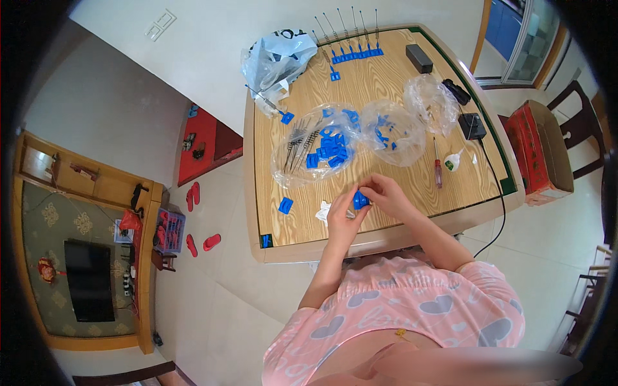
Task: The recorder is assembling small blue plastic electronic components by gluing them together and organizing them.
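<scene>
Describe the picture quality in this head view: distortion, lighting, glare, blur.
Head view: strong fisheye, so the wooden table edges bow and a black vignette rings the frame; even, soft light with faint shadows; glare on the clear plastic bags; the left hand and right hand holding the small blue part are reasonably sharp; the pink clothing at the bottom edge smears.

wooden table, plastic bags, screwdriver
</scene>
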